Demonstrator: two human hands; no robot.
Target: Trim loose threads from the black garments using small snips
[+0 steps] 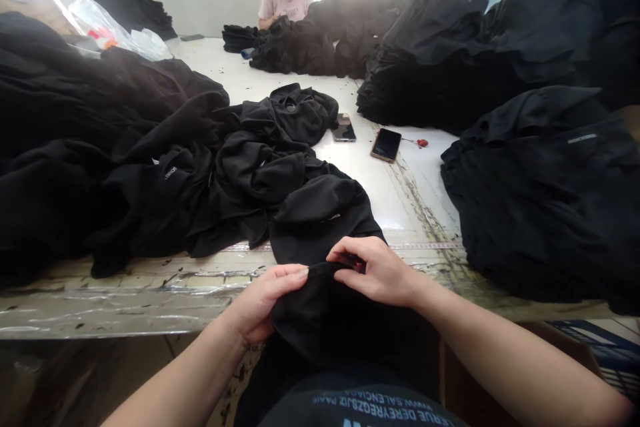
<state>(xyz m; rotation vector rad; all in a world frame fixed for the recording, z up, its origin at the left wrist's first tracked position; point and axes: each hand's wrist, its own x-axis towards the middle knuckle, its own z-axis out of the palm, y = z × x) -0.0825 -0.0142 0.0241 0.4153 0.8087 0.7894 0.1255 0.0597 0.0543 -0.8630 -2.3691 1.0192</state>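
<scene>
A black garment [330, 213] drapes over the near table edge, and its lower part hangs towards my lap. My left hand [270, 297] pinches the garment's edge between thumb and fingers. Just right of it, my right hand [377, 271] is closed around a small red and black tool [357, 263], mostly hidden in the palm. The thumb and forefinger tips of that hand are at the same fabric edge. A small pale print shows on the garment above my hands.
Loose black garments [150, 147] heap at left. Folded black stacks [540, 200] stand at right and further back. Two phones [344, 128] [386, 145] and a red item on a cord [423, 143] lie mid-table. A person [286, 0] is at the far end.
</scene>
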